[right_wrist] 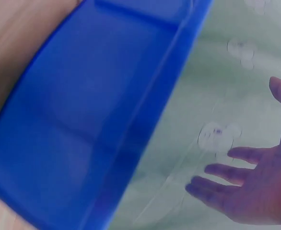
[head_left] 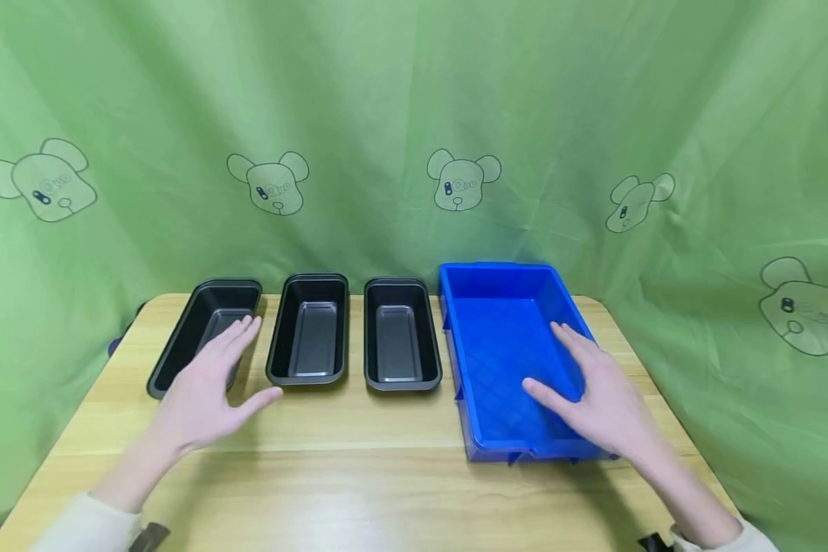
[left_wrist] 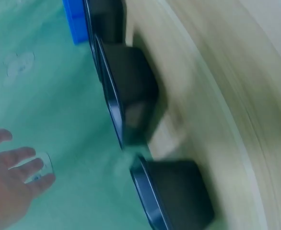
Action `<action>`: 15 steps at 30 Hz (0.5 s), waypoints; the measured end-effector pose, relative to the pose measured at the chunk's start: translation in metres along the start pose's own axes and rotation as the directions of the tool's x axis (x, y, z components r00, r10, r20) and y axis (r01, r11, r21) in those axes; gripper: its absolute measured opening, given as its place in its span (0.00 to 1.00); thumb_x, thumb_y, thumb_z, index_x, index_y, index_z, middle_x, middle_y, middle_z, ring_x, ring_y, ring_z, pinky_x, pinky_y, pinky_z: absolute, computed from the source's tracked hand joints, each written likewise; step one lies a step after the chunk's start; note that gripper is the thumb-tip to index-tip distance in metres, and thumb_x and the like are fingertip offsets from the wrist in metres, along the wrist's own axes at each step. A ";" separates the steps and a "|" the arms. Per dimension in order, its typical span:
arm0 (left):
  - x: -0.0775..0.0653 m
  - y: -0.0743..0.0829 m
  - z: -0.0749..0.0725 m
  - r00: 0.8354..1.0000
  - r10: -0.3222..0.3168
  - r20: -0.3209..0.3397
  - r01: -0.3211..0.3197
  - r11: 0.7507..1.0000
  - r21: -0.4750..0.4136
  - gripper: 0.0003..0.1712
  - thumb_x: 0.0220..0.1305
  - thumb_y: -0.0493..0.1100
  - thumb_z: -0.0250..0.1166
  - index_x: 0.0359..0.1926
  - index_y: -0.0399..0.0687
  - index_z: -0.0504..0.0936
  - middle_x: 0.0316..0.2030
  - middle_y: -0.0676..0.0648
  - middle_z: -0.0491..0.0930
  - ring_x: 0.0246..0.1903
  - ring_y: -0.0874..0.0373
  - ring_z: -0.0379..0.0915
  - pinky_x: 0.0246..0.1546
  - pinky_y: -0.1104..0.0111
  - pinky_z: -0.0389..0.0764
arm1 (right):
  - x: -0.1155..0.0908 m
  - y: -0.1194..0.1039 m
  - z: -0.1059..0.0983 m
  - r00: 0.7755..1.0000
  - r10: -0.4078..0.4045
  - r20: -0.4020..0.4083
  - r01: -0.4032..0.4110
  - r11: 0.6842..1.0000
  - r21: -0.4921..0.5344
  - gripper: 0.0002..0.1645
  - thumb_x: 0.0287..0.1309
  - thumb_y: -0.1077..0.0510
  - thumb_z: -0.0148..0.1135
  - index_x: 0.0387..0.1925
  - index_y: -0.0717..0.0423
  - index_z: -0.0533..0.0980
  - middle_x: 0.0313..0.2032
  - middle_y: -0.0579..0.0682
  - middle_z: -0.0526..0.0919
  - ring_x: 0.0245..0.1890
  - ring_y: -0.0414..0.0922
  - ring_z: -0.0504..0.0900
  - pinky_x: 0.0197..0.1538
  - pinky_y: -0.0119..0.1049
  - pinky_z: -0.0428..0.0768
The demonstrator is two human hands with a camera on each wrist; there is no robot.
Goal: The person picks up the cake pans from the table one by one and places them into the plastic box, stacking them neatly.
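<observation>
Head view: a leftmost black rectangular metal loaf pan [head_left: 210, 314], a matching middle pan [head_left: 315, 337] and a matching rightmost pan [head_left: 396, 341] stand upright in a row on a pale wood-grain counter [head_left: 331, 475], with a blue rectangular plastic bin [head_left: 504, 337] just beside them on the right. The left hand [head_left: 210, 391] hangs above the leftmost pan, fingers extended, thumb spread away, gripping nothing. The right hand [head_left: 600, 395] hangs above the right side of the bin, its fingers likewise loose and spread (each wrist view shows that hand apart from what lies below it).

A misjudged height seems the likeliest cause of trouble: lowered too soon, the left fingers could catch the leftmost pan's rim and tip it, or knock it against the middle pan. A sideways push on the bin's right wall could slide it into the rightmost pan. Anything shoved too far back might snag the green printed cloth [head_left: 386, 92] behind.
</observation>
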State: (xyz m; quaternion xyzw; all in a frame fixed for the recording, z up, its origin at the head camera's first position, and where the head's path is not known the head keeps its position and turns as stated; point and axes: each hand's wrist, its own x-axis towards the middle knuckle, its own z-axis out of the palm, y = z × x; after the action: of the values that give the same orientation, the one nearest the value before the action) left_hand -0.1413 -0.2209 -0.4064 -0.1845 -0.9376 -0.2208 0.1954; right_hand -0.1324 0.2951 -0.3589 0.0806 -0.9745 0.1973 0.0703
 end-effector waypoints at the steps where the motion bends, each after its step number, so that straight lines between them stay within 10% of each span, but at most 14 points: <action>1: -0.001 -0.004 -0.004 1.000 -0.026 0.007 0.026 0.999 -0.025 0.57 0.57 0.62 0.77 0.82 0.53 0.61 0.79 0.39 0.66 0.75 0.34 0.64 0.72 0.34 0.70 | 0.000 0.005 -0.004 1.000 0.020 0.018 -0.020 1.000 0.023 0.58 0.65 0.30 0.67 0.84 0.50 0.54 0.80 0.68 0.61 0.74 0.75 0.65 0.67 0.81 0.69; 7: -0.007 -0.032 -0.024 0.978 -0.196 0.067 0.206 0.961 -0.186 0.51 0.64 0.55 0.74 0.82 0.52 0.61 0.77 0.33 0.67 0.70 0.25 0.66 0.66 0.29 0.71 | 0.003 0.038 -0.027 0.988 0.095 0.119 -0.110 0.986 0.125 0.49 0.72 0.35 0.62 0.82 0.54 0.58 0.76 0.69 0.68 0.67 0.76 0.74 0.60 0.75 0.80; 10: -0.009 -0.048 -0.030 0.964 -0.255 0.077 0.266 0.934 -0.240 0.46 0.68 0.53 0.72 0.81 0.47 0.63 0.74 0.30 0.69 0.67 0.27 0.70 0.68 0.55 0.80 | 0.007 0.057 -0.034 0.978 0.120 0.171 -0.151 0.972 0.182 0.47 0.74 0.37 0.61 0.81 0.55 0.59 0.74 0.69 0.70 0.67 0.74 0.75 0.59 0.65 0.86; 15: -0.011 -0.072 -0.036 0.955 -0.293 0.049 0.293 0.903 -0.314 0.40 0.70 0.47 0.71 0.76 0.36 0.68 0.66 0.26 0.76 0.57 0.80 0.72 0.49 0.97 0.66 | 0.009 0.088 -0.039 0.964 0.150 0.218 -0.205 0.945 0.256 0.45 0.76 0.41 0.60 0.81 0.61 0.58 0.70 0.72 0.75 0.54 0.45 0.90 0.49 0.32 0.89</action>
State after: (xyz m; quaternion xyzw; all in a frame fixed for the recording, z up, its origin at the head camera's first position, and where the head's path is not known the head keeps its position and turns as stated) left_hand -0.1525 -0.3015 -0.4058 -0.0706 -0.9069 -0.3954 0.1274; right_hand -0.1534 0.3890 -0.3544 0.0202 -0.9429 0.3278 -0.0558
